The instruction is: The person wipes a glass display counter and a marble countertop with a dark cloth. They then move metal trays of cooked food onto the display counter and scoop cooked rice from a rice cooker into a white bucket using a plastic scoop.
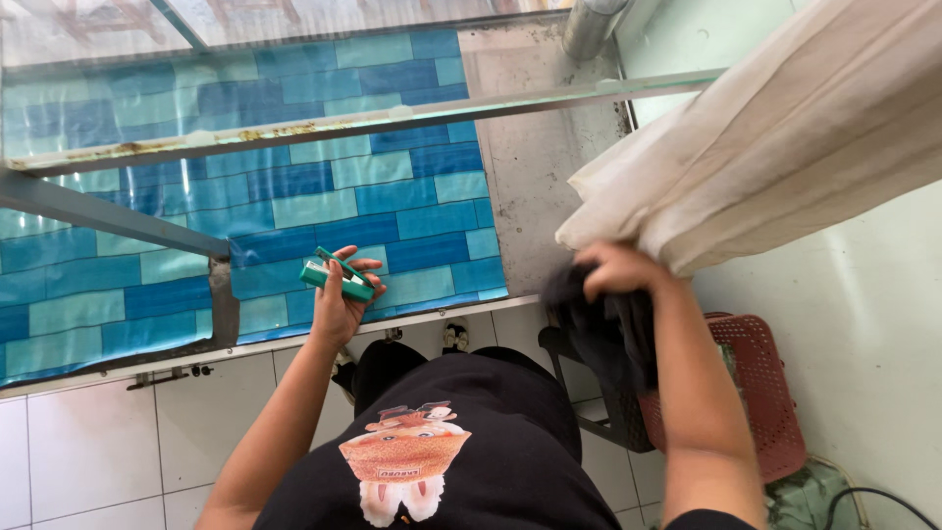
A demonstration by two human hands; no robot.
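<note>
Left hand (pixel 340 299) fingers curled around green clothespins (pixel 336 274), long axis running 10-to-4 o'clock. Right hand (pixel 616 270) clenched on dark cloth (pixel 610 329); cream fabric (pixel 775 137) at 1 o'clock, touching.

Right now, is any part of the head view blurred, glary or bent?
Head view: right hand and dark cloth smeared by motion; left hand with green clip sharp; glare washes the window glass; frame bars bow from wide-angle distortion.
</note>
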